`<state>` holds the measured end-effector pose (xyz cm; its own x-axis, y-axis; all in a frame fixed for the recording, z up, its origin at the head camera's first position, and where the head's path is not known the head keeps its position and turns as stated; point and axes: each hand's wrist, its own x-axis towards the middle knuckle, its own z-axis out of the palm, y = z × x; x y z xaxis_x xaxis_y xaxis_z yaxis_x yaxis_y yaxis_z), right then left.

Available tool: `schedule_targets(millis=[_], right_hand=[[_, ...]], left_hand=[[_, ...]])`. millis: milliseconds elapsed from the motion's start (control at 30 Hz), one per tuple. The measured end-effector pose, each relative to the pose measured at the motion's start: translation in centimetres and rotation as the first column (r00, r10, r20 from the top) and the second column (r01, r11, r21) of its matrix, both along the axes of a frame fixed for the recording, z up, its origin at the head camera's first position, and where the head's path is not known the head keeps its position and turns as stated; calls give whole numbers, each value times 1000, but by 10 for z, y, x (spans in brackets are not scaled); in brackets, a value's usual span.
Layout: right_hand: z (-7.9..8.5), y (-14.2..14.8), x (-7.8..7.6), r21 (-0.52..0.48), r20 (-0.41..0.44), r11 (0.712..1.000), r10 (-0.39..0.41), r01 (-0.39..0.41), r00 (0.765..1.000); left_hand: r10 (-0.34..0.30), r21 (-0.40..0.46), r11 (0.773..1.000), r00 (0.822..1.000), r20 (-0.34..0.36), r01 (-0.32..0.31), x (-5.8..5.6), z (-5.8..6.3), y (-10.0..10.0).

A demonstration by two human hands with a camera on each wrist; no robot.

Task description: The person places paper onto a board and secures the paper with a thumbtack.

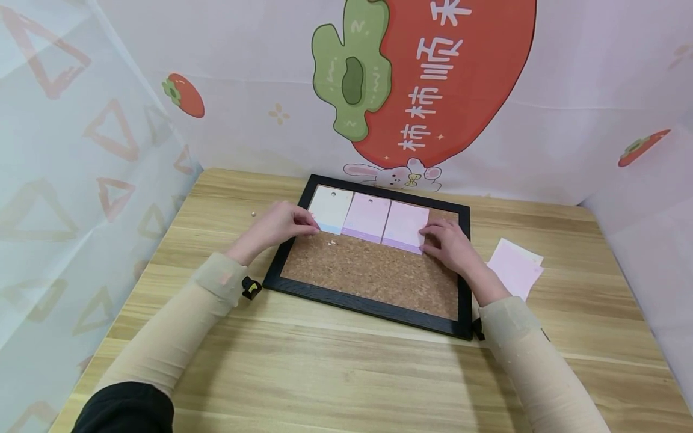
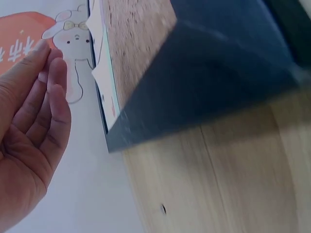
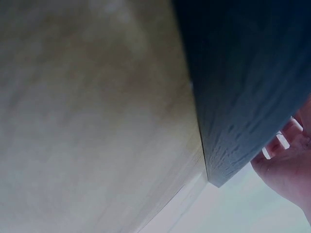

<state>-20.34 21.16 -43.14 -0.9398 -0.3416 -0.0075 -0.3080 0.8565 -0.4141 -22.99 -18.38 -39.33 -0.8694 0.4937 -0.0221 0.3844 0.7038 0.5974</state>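
Note:
A cork board (image 1: 373, 279) in a black frame lies on the table. Along its top sit three small paper sheets in a row: a white one (image 1: 330, 207), a pink one (image 1: 367, 216) and another pink sheet (image 1: 405, 222). Small round grey spots show near the tops of the first two. My left hand (image 1: 284, 225) is over the board's left side, fingertips by the white sheet's lower corner; its loosely bent fingers show nothing held in the left wrist view. My right hand (image 1: 452, 243) touches the third sheet's right edge, thumb and fingers apart. The frame hides part of this hand in the right wrist view.
More sheets, one pink (image 1: 514, 276) and one white (image 1: 517, 249), overlap on the table right of the board. A tiny shiny thing (image 1: 253, 214) lies at the left. Behind the wooden table (image 1: 325, 373) hangs a printed cloth (image 1: 254, 144).

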Motion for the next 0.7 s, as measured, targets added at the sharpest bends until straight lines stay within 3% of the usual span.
schedule_targets(millis=[700], right_hand=[[1,0,1,11,-16,1000,15,-15,1000]], left_hand=[[-28,34,999,1000,10,27,-7,-5,46]])
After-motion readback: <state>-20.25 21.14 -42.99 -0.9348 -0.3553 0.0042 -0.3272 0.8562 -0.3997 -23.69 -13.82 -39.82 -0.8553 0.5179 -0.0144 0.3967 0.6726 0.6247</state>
